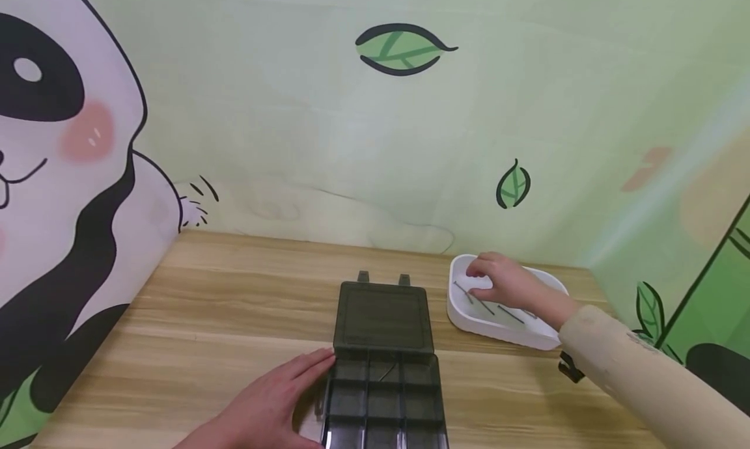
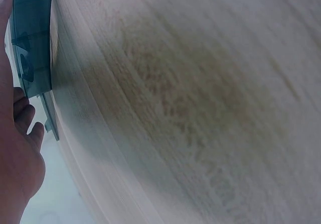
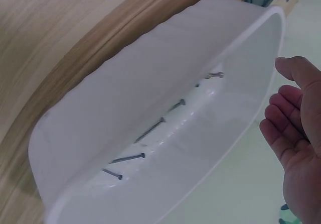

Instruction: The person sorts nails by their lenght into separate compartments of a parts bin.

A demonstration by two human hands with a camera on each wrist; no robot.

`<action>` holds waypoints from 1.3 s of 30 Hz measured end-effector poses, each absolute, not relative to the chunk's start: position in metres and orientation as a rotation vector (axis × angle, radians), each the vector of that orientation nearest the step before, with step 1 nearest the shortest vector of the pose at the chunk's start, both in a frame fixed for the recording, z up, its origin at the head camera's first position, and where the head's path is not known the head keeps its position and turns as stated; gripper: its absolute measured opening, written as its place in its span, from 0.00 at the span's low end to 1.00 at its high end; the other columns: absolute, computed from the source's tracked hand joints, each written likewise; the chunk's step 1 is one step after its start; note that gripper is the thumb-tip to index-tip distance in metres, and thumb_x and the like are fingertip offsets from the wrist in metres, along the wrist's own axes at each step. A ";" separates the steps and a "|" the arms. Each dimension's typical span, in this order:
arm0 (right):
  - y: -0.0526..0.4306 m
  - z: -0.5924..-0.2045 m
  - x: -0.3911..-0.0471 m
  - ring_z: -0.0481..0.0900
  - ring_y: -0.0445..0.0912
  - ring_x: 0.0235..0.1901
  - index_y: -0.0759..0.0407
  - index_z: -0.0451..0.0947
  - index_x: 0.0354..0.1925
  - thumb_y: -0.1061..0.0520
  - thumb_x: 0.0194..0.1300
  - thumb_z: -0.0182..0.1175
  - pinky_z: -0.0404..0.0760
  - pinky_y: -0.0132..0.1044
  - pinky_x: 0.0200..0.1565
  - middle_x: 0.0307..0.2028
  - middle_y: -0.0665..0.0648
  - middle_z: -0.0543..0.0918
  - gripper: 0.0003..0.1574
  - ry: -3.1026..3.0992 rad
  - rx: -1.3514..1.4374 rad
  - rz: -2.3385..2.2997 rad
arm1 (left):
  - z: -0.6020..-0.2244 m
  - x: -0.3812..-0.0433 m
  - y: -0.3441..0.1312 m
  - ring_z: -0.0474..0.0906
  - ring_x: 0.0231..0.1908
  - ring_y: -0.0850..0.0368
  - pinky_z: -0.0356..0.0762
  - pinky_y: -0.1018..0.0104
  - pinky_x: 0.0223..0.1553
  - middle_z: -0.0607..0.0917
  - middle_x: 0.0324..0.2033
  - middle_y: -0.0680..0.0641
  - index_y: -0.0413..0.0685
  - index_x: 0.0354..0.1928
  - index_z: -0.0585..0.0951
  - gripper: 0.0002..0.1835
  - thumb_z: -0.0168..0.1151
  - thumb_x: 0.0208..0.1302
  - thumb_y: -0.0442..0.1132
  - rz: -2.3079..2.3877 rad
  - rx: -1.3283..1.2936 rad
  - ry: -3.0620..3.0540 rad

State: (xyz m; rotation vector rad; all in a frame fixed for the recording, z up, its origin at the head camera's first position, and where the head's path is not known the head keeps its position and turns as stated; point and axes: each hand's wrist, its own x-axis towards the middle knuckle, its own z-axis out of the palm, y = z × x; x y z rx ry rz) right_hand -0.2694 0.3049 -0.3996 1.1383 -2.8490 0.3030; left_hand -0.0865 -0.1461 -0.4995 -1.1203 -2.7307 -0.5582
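A dark translucent compartment box (image 1: pixel 383 397) lies on the table with its lid (image 1: pixel 383 315) folded back, away from me. A thin screw (image 1: pixel 387 372) is in its back middle compartment. My left hand (image 1: pixel 266 397) rests along the box's left side, the longer fingers touching near the hinge corner. Over the white tray (image 1: pixel 504 332) hovers my right hand (image 1: pixel 506 281), thumb and fingers apart and slightly bent, nothing seen between them. Several long screws (image 3: pixel 149 130) lie scattered on the tray's floor. In the right wrist view the hand is beside the tray's rim.
The wooden table (image 1: pixel 234 286) ends at a printed wall cloth (image 1: pixel 293 143) with a panda and leaves. A small black object (image 1: pixel 569 367) shows under the right sleeve, next to the tray. Bare wood separates box and tray.
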 end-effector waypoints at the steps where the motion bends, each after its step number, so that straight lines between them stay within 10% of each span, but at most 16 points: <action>1: 0.305 -0.402 -0.271 0.84 0.53 0.43 0.67 0.87 0.47 0.60 0.63 0.77 0.87 0.52 0.49 0.41 0.58 0.87 0.17 -2.852 1.137 0.296 | -0.500 -0.086 -0.146 0.74 0.71 0.48 0.81 0.48 0.64 0.71 0.78 0.46 0.43 0.80 0.68 0.65 0.64 0.53 0.85 -0.556 -1.120 -2.730; 39: 0.302 -0.455 -0.312 0.80 0.48 0.38 0.64 0.86 0.43 0.60 0.65 0.76 0.85 0.51 0.50 0.37 0.55 0.85 0.12 -3.103 0.976 0.280 | -0.499 -0.087 -0.149 0.73 0.71 0.49 0.82 0.49 0.64 0.70 0.78 0.45 0.43 0.81 0.67 0.65 0.63 0.54 0.85 -0.582 -1.152 -2.729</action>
